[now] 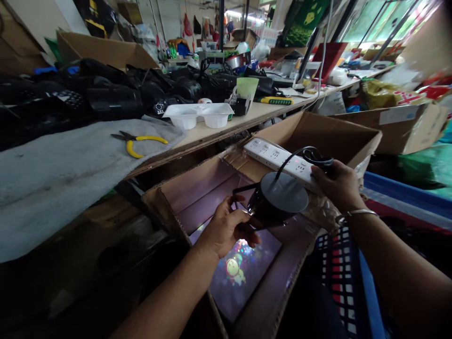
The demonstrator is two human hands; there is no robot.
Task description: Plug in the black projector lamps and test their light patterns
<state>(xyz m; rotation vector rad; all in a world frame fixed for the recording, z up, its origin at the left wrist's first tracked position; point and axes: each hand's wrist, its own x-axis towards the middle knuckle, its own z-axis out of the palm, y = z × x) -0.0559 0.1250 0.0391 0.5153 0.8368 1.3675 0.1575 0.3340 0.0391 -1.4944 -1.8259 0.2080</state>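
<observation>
A round black lamp-like device [282, 195] hangs tilted above an open cardboard box [190, 190]. My left hand [229, 226] grips its black bracket, fingers curled under the near side. A coloured light pattern [236, 268] shows on the box's bottom. From the device's flat grey back a black cable rises and loops to the right. My right hand [339, 186] is closed on the black cable and plug at the right end of a white power strip [278, 157]. The strip lies across the box's far edge.
On the workbench [197, 136] are yellow-handled pliers [136, 141] on a grey cloth [70, 174], a white plastic tray [199, 115], a green-yellow cutter [275, 100] and many black devices [116, 99]. A blue basket [370, 292] stands at the lower right, with more cardboard boxes [395, 125] behind.
</observation>
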